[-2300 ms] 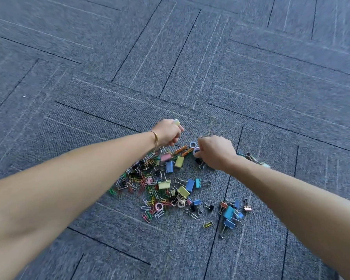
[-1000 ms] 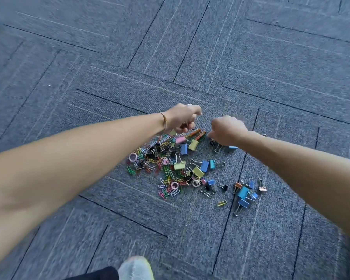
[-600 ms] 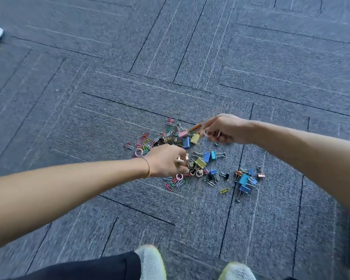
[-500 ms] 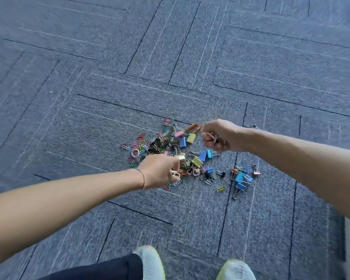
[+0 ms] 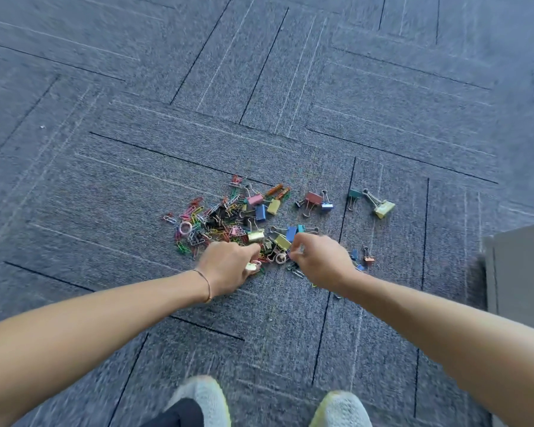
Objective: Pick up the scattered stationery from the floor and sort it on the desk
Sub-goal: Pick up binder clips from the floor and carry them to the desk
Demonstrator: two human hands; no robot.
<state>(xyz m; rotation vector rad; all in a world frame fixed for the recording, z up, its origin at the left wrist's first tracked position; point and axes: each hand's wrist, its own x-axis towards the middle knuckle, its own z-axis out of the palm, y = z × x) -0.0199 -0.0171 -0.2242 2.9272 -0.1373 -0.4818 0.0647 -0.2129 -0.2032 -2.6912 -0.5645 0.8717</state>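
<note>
Both hands reach into clips (image 5: 228, 223) on carpet (image 5: 105, 180); left hand (image 5: 227, 266) grips small clips, right hand (image 5: 319, 260) curled, contents unclear

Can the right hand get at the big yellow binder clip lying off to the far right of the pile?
Probably yes: the yellow binder clip lies alone on bare carpet, with nothing between it and the right hand, though that hand looks busy pinching items at the pile.

- The carpet (image 5: 290, 87) is a rough, matt grey weave in tiles.
- The binder clips (image 5: 261, 211) have painted bodies and shiny wire handles.
- The paper clips (image 5: 195, 211) look coated in glossy colours.
- The bracelet (image 5: 208, 285) is thin gleaming metal.
- The shoes (image 5: 204, 399) are pale knitted cloth.
</note>
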